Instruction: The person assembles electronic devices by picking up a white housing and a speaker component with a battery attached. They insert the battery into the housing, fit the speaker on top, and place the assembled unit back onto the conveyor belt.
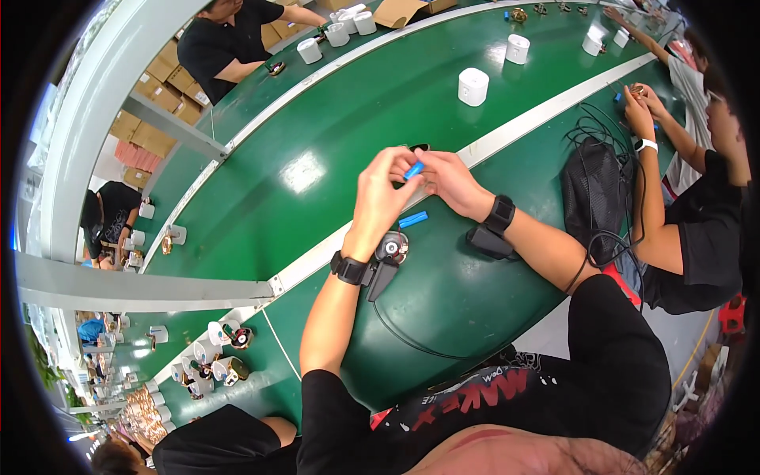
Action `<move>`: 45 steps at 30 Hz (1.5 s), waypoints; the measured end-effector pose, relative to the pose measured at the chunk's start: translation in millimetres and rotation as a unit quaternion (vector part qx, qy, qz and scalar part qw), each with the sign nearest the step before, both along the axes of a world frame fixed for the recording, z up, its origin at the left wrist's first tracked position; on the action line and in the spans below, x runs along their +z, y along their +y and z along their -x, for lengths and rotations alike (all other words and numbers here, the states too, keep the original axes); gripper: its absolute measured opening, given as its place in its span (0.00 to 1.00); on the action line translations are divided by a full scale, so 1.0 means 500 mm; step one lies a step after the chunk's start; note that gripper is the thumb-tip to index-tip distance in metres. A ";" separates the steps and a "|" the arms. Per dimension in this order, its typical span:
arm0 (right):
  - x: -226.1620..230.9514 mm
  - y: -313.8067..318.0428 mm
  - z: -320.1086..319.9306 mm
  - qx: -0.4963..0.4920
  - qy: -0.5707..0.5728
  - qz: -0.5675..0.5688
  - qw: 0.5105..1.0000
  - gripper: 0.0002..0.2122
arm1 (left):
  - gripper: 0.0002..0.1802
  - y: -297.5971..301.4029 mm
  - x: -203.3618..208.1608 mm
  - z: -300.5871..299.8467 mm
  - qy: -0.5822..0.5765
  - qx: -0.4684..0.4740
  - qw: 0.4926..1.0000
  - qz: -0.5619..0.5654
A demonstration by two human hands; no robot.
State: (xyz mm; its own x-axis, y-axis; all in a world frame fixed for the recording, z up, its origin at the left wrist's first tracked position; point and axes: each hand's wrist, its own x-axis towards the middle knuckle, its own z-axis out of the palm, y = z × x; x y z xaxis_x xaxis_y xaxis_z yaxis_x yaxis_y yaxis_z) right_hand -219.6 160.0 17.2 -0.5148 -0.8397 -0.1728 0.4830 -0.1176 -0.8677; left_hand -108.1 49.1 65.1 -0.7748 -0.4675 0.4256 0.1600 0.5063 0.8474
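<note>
Above the near strip of the green table, my left hand [381, 188] and my right hand [453, 184] meet. Both are closed, fingers curled around a small blue block [414, 169], partly hidden by the fingers. A dark piece [419, 147] peeks out behind my fingertips; its kind is not clear. A second blue block [413, 219] lies on the table just below my hands. Beside my left wrist sits a round motor-like part [392, 247] with a silver centre. Each wrist wears a black strap with a dark box.
A white rail [317, 257] divides the table, and grey metal posts [150, 291] cross at left. White rounded housings [473, 86] stand on the far strip. At right, a black mesh bag [594, 190] with cables lies near a co-worker [689, 214]. More housings [207, 360] cluster lower left.
</note>
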 end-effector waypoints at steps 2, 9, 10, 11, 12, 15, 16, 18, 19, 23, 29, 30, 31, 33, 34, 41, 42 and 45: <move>-0.007 -0.002 0.026 -0.017 -0.019 0.022 0.999 0.10 | 0.12 0.004 0.012 0.024 0.028 -0.006 0.984 0.178; -0.010 -0.005 0.084 -0.337 -0.088 0.082 0.934 0.07 | 0.11 -0.119 0.009 0.234 -0.146 0.055 0.982 0.103; -0.013 -0.005 0.088 -0.339 -0.087 0.085 0.933 0.07 | 0.11 -0.111 0.008 0.260 -0.144 0.053 0.982 0.106; -0.021 -0.004 0.088 -0.335 -0.079 0.083 0.935 0.07 | 0.12 -0.097 0.011 0.286 -0.137 0.032 0.986 0.095; -0.028 -0.004 0.087 -0.332 -0.071 0.082 0.937 0.07 | 0.13 -0.082 0.014 0.311 -0.130 0.010 0.988 0.084; -0.037 -0.008 0.078 -0.337 -0.060 0.079 0.936 0.07 | 0.18 -0.042 -0.001 0.364 -0.073 0.016 0.981 0.178; -0.038 -0.012 0.078 -0.337 -0.057 0.076 0.937 0.08 | 0.21 -0.028 -0.004 0.377 -0.023 0.052 0.959 0.279; -0.041 -0.015 0.083 -0.339 -0.052 0.072 0.936 0.08 | 0.25 -0.004 -0.007 0.402 0.030 0.086 0.923 0.373; -0.042 -0.015 0.085 -0.361 -0.049 0.066 0.929 0.08 | 0.29 0.006 -0.008 0.415 -0.070 0.044 0.936 0.342; -0.037 -0.018 0.079 -0.398 -0.035 0.055 0.915 0.09 | 0.38 -0.003 -0.012 0.438 -0.249 -0.041 0.934 0.253; -0.050 -0.017 0.082 -0.363 -0.015 0.087 0.928 0.09 | 0.34 -0.073 -0.015 0.297 -0.102 -0.072 0.990 -0.072; -0.047 -0.018 0.081 -0.354 -0.021 0.088 0.931 0.09 | 0.31 -0.083 0.004 0.238 -0.093 -0.076 0.982 -0.145; -0.044 -0.020 0.080 -0.349 -0.006 0.086 0.933 0.08 | 0.29 -0.093 0.024 0.177 -0.095 -0.067 0.973 -0.201; -0.043 -0.018 0.082 -0.346 0.027 0.083 0.934 0.08 | 0.27 -0.109 0.041 0.064 -0.096 -0.049 0.961 -0.256; -0.045 -0.018 0.084 -0.337 0.024 0.084 0.938 0.08 | 0.25 -0.115 0.040 0.013 -0.109 0.008 0.960 -0.256; -0.049 -0.021 0.076 -0.303 0.065 0.059 0.949 0.07 | 0.27 -0.110 -0.044 -0.204 0.052 0.019 0.892 -0.449; -0.048 -0.020 0.073 -0.301 0.066 0.057 0.950 0.07 | 0.29 -0.100 -0.060 -0.206 0.065 0.003 0.892 -0.448; -0.038 -0.017 0.071 -0.275 0.080 0.035 0.958 0.07 | 0.32 -0.086 -0.070 -0.191 0.039 0.004 0.921 -0.387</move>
State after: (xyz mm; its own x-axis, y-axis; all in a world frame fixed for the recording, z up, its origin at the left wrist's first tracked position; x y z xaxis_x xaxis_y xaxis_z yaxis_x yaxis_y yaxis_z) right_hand -255.1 151.4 -1.8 -0.8975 -0.4409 -0.0088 0.1936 -0.3761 -0.9061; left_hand -12.8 6.1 30.0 -0.7512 -0.6599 0.0170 0.2346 -0.2428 0.9413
